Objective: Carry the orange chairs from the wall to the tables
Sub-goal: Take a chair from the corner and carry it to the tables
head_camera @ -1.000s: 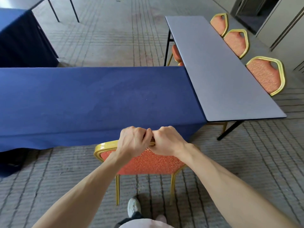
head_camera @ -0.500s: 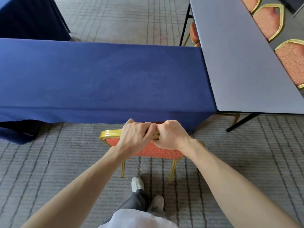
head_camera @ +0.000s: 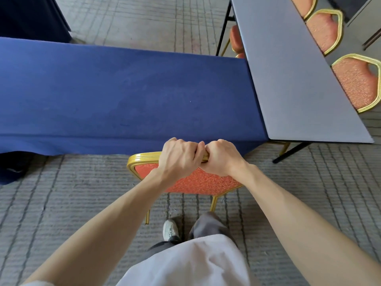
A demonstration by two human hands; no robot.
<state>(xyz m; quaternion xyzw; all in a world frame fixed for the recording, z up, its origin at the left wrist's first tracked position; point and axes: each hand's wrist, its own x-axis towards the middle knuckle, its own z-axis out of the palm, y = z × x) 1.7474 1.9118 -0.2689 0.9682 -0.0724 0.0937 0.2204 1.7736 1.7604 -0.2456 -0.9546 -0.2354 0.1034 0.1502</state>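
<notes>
CHANGE: orange chair advanced toward 12 o'clock, now close to blue tabletop edge | FINGERS: left hand, right hand clamped on its backrest | STATUS: placement likely near-complete

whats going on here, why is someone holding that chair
A person is setting an orange chair at a table. The left hand and right hand grip the gold top rail of its back, side by side. The chair stands on the carpet, facing the near edge of the blue-clothed table. Other orange chairs already line the grey table on the right.
</notes>
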